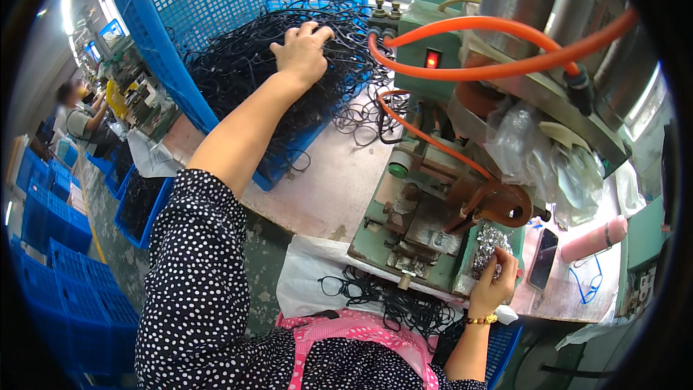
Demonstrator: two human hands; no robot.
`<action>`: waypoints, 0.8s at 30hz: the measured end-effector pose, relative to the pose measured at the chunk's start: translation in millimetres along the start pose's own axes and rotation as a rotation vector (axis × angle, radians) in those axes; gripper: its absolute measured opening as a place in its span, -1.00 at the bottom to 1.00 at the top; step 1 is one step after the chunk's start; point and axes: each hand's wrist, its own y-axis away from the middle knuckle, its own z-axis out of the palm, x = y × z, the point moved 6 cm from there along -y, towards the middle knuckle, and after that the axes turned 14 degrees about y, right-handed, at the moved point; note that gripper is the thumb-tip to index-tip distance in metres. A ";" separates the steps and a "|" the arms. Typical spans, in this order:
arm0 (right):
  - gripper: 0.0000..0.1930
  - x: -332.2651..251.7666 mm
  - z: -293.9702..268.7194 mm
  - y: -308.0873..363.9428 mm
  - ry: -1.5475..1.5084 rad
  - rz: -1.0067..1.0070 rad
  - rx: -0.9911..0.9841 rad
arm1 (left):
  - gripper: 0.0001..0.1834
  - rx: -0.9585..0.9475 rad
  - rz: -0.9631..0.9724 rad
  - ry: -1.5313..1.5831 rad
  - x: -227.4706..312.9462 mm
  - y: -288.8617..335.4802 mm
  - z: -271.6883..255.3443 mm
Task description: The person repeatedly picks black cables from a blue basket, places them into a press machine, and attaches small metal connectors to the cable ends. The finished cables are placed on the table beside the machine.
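Observation:
My left hand [303, 55] rests over a big heap of thin black cords [238, 76] in a tilted blue plastic basket [155, 43]. Its fingers are apart, and I see nothing held in them. Down at the right, my right hand [494, 283] dips its bent fingertips into small silvery metal pieces [491, 242] in a green tray [465, 263]. Those fingers are drawn together; whatever is between them is too small or hidden. Beside that tray stands a green bench press [433, 227] with a brown rounded part [505, 206] over its metal block.
Orange hoses [476, 72] arch across the machine. More black cords [390, 303] lie on white cloth at my lap. A phone [543, 258], a pink bottle [593, 238] and a blue loop [590, 282] are at right. Blue crates [65, 282] and another person [83, 119] are at left.

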 end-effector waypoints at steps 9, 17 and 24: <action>-0.88 -2.6 1.8 0.2 0.030 -0.019 -0.019 | -0.80 -0.067 0.500 -0.134 30.6 118.4 27.9; -0.87 6.6 4.6 3.2 0.034 0.030 -0.055 | -0.68 0.101 0.128 0.286 7.3 16.8 9.1; -0.86 14.7 9.4 7.1 -0.032 0.066 -0.042 | -0.55 -0.512 0.486 0.038 83.4 132.2 86.6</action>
